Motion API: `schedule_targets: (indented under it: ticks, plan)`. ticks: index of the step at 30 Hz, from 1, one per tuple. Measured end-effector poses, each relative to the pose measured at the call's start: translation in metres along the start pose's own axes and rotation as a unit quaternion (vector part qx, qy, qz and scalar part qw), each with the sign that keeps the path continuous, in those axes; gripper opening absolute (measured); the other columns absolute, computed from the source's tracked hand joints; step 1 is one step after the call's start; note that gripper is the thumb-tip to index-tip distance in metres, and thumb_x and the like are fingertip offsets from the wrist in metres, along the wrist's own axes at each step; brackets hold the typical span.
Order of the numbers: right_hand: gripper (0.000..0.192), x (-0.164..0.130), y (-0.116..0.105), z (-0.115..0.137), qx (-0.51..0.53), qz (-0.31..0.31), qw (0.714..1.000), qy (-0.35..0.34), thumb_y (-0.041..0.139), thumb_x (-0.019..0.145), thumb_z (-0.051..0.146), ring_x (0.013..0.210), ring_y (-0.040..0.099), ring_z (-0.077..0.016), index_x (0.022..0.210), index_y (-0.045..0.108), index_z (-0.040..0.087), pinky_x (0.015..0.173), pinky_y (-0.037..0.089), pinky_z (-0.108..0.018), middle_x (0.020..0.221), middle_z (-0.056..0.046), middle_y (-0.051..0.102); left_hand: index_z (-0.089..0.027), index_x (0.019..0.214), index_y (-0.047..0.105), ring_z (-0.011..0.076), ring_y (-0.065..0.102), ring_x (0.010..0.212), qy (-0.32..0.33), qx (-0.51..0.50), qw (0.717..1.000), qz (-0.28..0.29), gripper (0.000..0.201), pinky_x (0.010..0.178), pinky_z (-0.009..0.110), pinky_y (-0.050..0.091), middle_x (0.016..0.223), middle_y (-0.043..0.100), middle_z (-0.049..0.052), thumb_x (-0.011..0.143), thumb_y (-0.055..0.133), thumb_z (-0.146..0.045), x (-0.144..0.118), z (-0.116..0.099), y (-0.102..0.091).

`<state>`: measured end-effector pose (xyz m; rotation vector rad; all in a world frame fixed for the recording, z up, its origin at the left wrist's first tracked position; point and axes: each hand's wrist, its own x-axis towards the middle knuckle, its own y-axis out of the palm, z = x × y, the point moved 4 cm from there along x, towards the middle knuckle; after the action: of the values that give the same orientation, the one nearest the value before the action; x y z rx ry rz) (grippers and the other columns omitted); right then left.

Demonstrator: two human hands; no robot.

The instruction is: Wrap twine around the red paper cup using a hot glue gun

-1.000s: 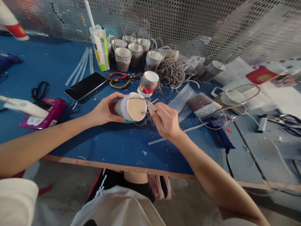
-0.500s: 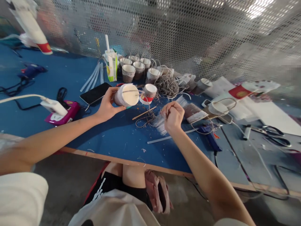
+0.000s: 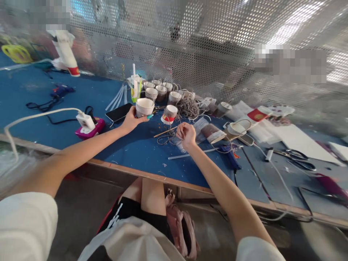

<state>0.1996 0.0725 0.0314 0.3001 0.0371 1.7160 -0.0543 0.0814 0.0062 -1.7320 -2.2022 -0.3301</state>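
Observation:
In the head view my left hand (image 3: 131, 120) is closed around a pale, wrapped paper cup (image 3: 145, 108), held upright with its mouth showing. My right hand (image 3: 187, 135) is raised over the table with its fingers curled together; anything between them is too small or hidden to make out. Between the hands stands a red-and-white paper cup (image 3: 169, 114) with a greyish upper band. A thin wooden stick (image 3: 164, 132) lies in front of it among loose bits of twine. Beside my right hand there is a clear plastic packet (image 3: 200, 125).
Several wrapped cups (image 3: 151, 93) stand at the back by a drink carton (image 3: 135, 90) and tangled twine (image 3: 188, 108). A phone (image 3: 118, 113) and a pink power socket (image 3: 89, 128) lie left. Right are a blue glue gun (image 3: 230, 156) and scissors (image 3: 297, 155).
The cup in my left hand has been turned more upright and held farther back. My right hand has shifted slightly left, its fingers still curled. The whole view has tilted up.

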Motion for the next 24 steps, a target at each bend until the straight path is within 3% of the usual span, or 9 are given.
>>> schedule_targets:
  ticks: [5, 10, 14, 18, 21, 24]
  plan:
    - [0.019, 0.001, -0.004, 0.0, 0.0, -0.039, 0.999, -0.029, 0.05, 0.064, 0.023, 0.046, 0.041, -0.0085, 0.049, 0.039, 0.021, 0.045, 0.029, -0.022, 0.051, 0.003, 0.046, -0.021, 0.103, 0.044, 0.0282, 0.064, 0.107, 0.046, 0.052, 0.997, -0.028, 0.067, 0.094, 0.045, 0.051, 0.111, 0.062, 0.011, 0.055, 0.085, -0.045, 0.009, -0.002, -0.015]
    - [0.01, 0.0, 0.003, 0.002, 0.032, -0.019, 0.999, -0.028, 0.047, 0.055, 0.016, 0.054, 0.046, -0.0092, 0.046, 0.044, 0.019, 0.053, 0.034, -0.022, 0.054, 0.001, 0.051, -0.019, 0.115, 0.042, 0.0321, 0.064, 0.111, 0.077, 0.136, 0.986, -0.052, 0.08, 0.097, 0.048, 0.05, 0.112, 0.064, 0.013, 0.051, 0.087, -0.031, 0.021, -0.017, -0.031]
    - [0.008, -0.003, 0.009, -0.002, 0.052, 0.002, 0.999, -0.017, 0.049, 0.05, 0.011, 0.055, 0.048, -0.0093, 0.046, 0.047, 0.018, 0.056, 0.035, -0.021, 0.053, 0.001, 0.053, -0.019, 0.109, 0.049, 0.0356, 0.064, 0.108, 0.07, 0.211, 0.974, -0.051, 0.076, 0.099, 0.053, 0.047, 0.104, 0.066, 0.011, 0.046, 0.09, -0.024, 0.041, -0.036, -0.026]
    - [0.01, -0.005, 0.008, -0.006, 0.066, 0.017, 0.998, -0.003, 0.05, 0.051, 0.008, 0.054, 0.048, -0.0102, 0.049, 0.049, 0.018, 0.055, 0.035, -0.022, 0.053, 0.001, 0.055, -0.017, 0.104, 0.053, 0.0336, 0.064, 0.105, 0.065, 0.214, 0.973, -0.055, 0.065, 0.099, 0.051, 0.047, 0.105, 0.067, 0.012, 0.05, 0.088, -0.02, 0.069, -0.058, -0.021]
    - [0.011, -0.005, 0.008, -0.008, 0.076, 0.025, 0.997, 0.007, 0.049, 0.053, 0.008, 0.054, 0.048, -0.0114, 0.05, 0.051, 0.019, 0.055, 0.037, -0.023, 0.053, 0.001, 0.056, -0.015, 0.114, 0.05, 0.0279, 0.061, 0.115, 0.062, 0.238, 0.958, -0.148, 0.058, 0.103, 0.042, 0.046, 0.121, 0.063, 0.012, 0.064, 0.079, -0.02, 0.081, -0.073, -0.041]
    - [0.012, -0.005, 0.009, -0.01, 0.084, 0.024, 0.996, 0.011, 0.049, 0.054, 0.007, 0.055, 0.05, -0.0119, 0.052, 0.052, 0.019, 0.056, 0.038, -0.023, 0.052, 0.001, 0.057, -0.014, 0.124, 0.044, 0.0265, 0.052, 0.129, 0.028, 0.284, 0.93, -0.234, 0.065, 0.111, 0.038, 0.039, 0.136, 0.055, 0.013, 0.067, 0.075, -0.018, 0.082, -0.078, -0.073]
